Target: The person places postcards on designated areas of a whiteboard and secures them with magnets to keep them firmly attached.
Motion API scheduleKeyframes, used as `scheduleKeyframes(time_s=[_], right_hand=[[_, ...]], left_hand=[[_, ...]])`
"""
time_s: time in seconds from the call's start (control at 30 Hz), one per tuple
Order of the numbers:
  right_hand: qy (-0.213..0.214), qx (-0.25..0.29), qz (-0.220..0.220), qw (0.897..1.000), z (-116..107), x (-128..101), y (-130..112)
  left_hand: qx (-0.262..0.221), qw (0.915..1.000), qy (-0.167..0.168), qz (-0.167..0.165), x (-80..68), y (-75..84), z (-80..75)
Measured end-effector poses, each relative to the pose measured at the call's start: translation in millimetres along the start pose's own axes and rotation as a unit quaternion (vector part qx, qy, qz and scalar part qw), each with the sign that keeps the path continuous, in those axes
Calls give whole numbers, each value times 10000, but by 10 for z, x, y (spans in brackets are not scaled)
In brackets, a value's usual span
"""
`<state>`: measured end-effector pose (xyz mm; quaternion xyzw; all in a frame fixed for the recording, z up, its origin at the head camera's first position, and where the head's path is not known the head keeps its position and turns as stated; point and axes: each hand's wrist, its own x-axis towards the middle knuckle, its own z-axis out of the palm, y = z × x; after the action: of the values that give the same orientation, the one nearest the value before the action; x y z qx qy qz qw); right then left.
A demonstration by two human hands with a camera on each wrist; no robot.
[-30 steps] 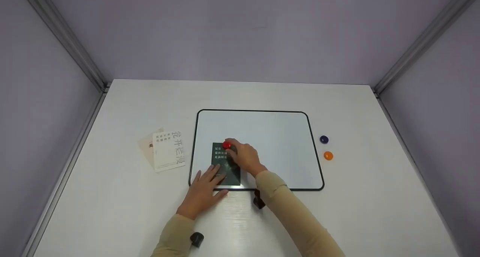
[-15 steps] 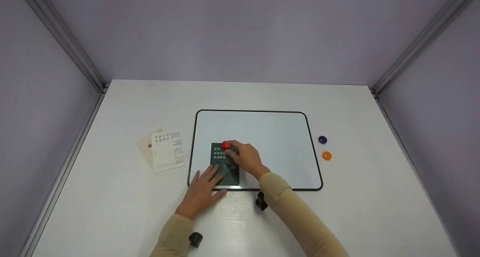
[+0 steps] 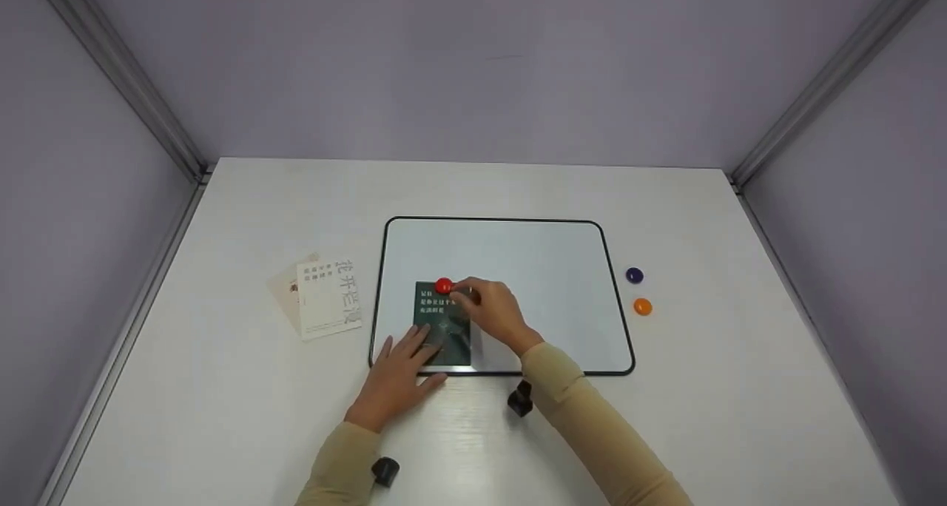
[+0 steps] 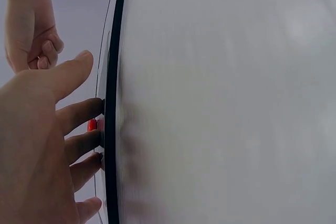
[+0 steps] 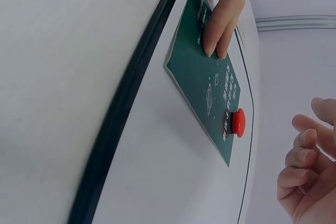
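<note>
A dark green card (image 3: 442, 325) lies on the lower left of a black-rimmed whiteboard (image 3: 518, 221). A red round magnet (image 3: 443, 285) sits on the card's top edge. My left hand (image 3: 422, 343) presses straight fingers flat on the card's lower part. Just to the right of the magnet hovers my right hand (image 3: 473, 297), not touching it. In the right wrist view the magnet (image 5: 238, 123) stands on the card (image 5: 210, 85), and the right hand's fingers (image 5: 307, 166) are loosely curled and hold nothing. The left hand's fingers (image 5: 223, 19) rest on the card there.
Two pale printed cards (image 3: 329, 297) lie overlapped on the white table left of the board. A purple magnet (image 3: 634, 275) and an orange magnet (image 3: 643, 306) sit right of the board. Lilac walls close in the table on three sides.
My right hand has let go of the red magnet and drawn back a little to the right. The magnet stays on the card. The left hand has not moved.
</note>
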<state>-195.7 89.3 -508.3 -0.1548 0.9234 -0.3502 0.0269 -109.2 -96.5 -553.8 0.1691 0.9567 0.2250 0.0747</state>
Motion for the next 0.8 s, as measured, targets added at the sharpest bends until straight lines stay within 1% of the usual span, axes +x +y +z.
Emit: scheduleKeyframes(time_s=[0.27,0.5,0.67,0.8], right_hand=[[-93,88,-36,9999,-97,-36,-21],[-3,119,-160,9998,-167,-75,-20],[-26,164,-243,9996,-179,-104,-10],[47,216,-394,9990,-200,-130,8]], left_hand=[[4,10000,-16,-41,8,-13,20],[-21,10000,-6,-30,6,-14,13],[-51,10000,-13,-49,-2,-16,0],[-165,9999,-16,-34,-3,-6,-6]])
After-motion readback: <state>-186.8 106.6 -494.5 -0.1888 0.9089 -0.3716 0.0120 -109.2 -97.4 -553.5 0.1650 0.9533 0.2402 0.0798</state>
